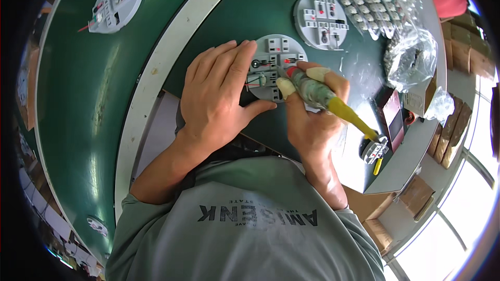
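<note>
A round grey plastic disc with raised slots, small red and black parts and thin wires lies on the green bench in front of me. My left hand is laid along the disc's left side, fingers stretched out and thumb at its near edge, covering part of it. Pale finger cots cover the thumb and forefinger of my right hand, which is closed round a thick, pen-like hand tool. This tool has a wrapped grip, a red front and a yellow rear part. Its front end points down at the disc's middle; the tip's contact is unclear.
A similar disc lies just beyond, another on the green belt at the left. Bagged rows of small pale pieces and crumpled clear plastic occupy the far right. A yellow-handled tool lies near the right edge.
</note>
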The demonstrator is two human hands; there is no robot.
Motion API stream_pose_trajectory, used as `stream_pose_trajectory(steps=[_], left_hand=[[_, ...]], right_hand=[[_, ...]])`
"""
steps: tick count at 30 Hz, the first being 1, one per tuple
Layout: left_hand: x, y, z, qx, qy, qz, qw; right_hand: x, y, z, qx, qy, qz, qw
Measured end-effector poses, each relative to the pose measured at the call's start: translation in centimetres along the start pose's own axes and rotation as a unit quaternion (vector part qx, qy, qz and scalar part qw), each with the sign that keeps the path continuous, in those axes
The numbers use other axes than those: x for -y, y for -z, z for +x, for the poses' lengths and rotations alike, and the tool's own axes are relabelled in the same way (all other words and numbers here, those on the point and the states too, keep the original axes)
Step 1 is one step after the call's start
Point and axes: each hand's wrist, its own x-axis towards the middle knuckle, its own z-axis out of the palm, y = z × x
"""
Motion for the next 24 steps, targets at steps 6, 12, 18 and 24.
stream_pose_trajectory(steps=[6, 12, 18, 24], left_hand=[[0.2, -0.6, 0.4, -0.01, -0.009, 0.012, 1.0], [0.3, -0.6, 0.7, 0.002, -0.011, 0.002, 1.0], [0.0, -0.9, 0.7, 0.001, 0.001, 0.004, 1.0], [0.0, -0.8, 1.0, 0.0, -0.003, -0.007, 1.0]], right_hand=[[0.0, 1.1, 1.6, 0.063, 0.054, -0.071, 0.994], [0.7, 3.0, 2.7, -0.021, -0.041, 0.059, 0.997], [0.3, 1.7, 1.3, 0.063, -0.011, 0.048, 0.997], [-0.9, 0.5, 1.0, 0.039, -0.002, 0.002, 0.999]])
